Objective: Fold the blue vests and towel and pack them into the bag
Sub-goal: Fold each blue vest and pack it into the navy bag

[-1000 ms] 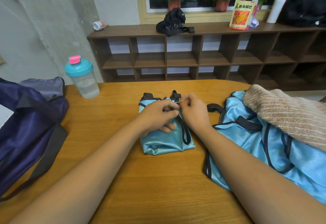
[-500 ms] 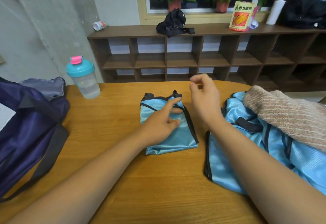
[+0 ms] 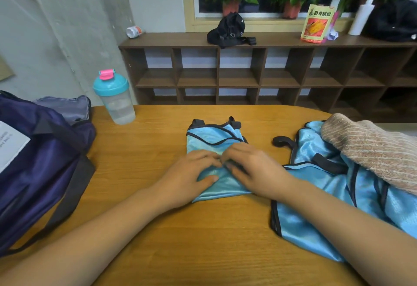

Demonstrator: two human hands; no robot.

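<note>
A folded blue vest (image 3: pixel 213 137) with black trim lies at the middle of the wooden table (image 3: pixel 158 236). My left hand (image 3: pixel 191 174) and my right hand (image 3: pixel 253 169) both sit on its near half, fingers bent and fingertips meeting at the centre, bunching the fabric. To the right a second blue vest (image 3: pixel 316 197) lies spread out and unfolded, and a beige striped towel (image 3: pixel 372 150) rests on its far part. The dark purple bag (image 3: pixel 38 150) stands at the left edge of the table, its mouth facing up.
A shaker bottle (image 3: pixel 116 100) with a teal lid stands at the back left, near the bag. Behind the table runs a low brown cubby shelf (image 3: pixel 237 78) carrying a black pouch, a snack packet and a pump bottle.
My right hand was lifted off the vest half a second ago and has come back down onto it. My left hand has slid towards me, so both now meet on the near half.
</note>
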